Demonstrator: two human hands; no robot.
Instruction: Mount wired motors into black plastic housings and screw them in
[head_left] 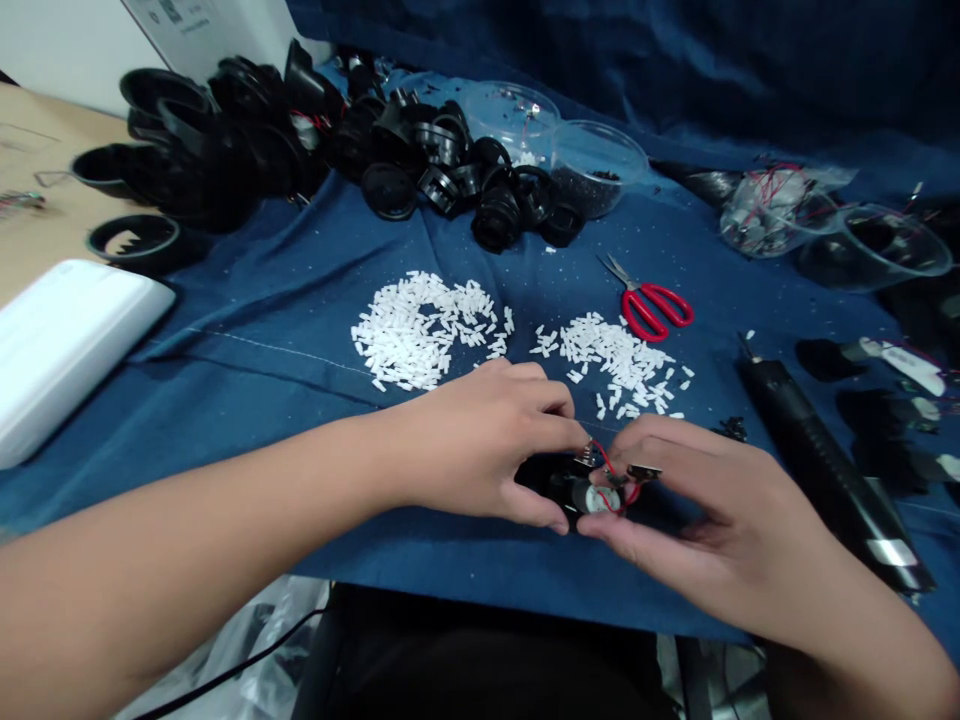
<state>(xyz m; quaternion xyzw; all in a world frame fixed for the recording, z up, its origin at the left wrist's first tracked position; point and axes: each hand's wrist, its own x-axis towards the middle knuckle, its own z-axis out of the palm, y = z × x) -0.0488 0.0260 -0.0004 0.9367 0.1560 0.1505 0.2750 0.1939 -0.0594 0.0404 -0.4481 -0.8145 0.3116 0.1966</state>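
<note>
Through my camera, I have the left fingers [536, 505] and right fingers [626, 537] grasping a small black assembly [562, 487] from either side, near the front edge of the blue cloth [285, 300] on the bench [67, 115]. A round silvery motor [602, 499] shows in it, with red wires [603, 456] looping up between my hands and a spring [586, 457] by my left index finger. Just beyond, I see two loose heaps of white pieces, the left heap [405, 335] and the right heap [611, 355]. Red-handled scissors [656, 308] lie behind the right one. To my right rests a black screwdriver [825, 460]; farther out, black housings [217, 150] crowd beside clear tubs [600, 150].
</note>
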